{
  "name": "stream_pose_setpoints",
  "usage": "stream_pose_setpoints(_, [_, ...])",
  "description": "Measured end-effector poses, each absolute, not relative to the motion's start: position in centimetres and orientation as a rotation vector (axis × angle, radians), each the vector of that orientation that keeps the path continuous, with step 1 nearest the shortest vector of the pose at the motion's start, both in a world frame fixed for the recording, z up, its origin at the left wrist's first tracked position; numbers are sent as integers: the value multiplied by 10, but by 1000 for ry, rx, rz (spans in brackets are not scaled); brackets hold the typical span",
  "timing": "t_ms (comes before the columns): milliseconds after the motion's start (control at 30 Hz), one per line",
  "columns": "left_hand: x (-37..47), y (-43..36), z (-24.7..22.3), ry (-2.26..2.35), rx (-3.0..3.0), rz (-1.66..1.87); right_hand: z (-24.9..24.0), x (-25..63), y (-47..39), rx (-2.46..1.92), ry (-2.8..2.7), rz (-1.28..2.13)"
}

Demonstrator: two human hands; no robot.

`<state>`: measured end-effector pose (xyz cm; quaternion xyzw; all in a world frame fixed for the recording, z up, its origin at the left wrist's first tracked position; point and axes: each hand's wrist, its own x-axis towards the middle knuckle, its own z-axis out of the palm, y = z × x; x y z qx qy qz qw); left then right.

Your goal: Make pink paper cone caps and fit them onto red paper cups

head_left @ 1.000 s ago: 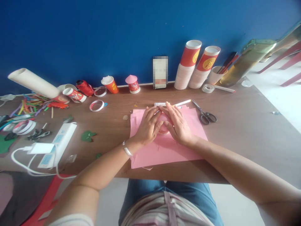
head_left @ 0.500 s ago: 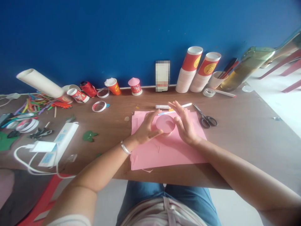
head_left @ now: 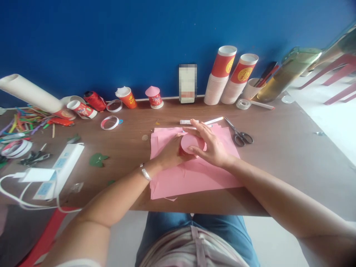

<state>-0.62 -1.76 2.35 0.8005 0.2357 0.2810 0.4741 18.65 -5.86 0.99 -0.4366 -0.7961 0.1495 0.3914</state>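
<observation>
Pink-topped cup [head_left: 191, 142] partly behind fingers [head_left: 206, 133]

The disc [head_left: 191, 141] is plain pink, the cup [head_left: 182, 151] beneath it red, the paper sheets [head_left: 194, 183] pink, the bench [head_left: 280, 159] brown, the wall [head_left: 111, 44] blue. Far right, cup stacks [head_left: 222, 66] show red, white and yellow emblems.

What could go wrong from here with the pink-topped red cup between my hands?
The pink paper top might shift or crease if your right hand presses unevenly, since its thumb lies across it.

The red paper cup may dent if your left hand, wrapped around its side, squeezes hard.

Your left forearm could snag the white cable, which runs along the front edge of the table.
</observation>
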Motion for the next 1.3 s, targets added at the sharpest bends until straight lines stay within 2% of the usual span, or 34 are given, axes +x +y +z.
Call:
stream_pose_setpoints(267, [-6, -18, 27, 518, 1972, 694, 8, 185, -56, -973, -2024, 434])
stream_pose_setpoints(467, [-10, -17, 27, 589, 1962, 605, 13, 200, -52, -986, -1907, 806])
stream_pose_setpoints(667, [-12, -15, 25, 586, 2032, 598, 9, 209, -45, -1026, -1856, 950])
stream_pose_setpoints(833, [-12, -15, 26, 579, 2027, 589, 9, 208, -45, -993, -1817, 981])
stream_pose_setpoints(967, [-16, -13, 24, 588, 2033, 632, 2, 210, -40, -941, -1584, 967])
stream_pose_setpoints(1100, [-24, -8, 13, 663, 2014, 699, -8, 209, -35, -1141, -1384, 883])
stream_pose_setpoints(1300, [-28, 4, 2, 916, 2102, 965, -13, 203, -35, -1384, -1540, 685])
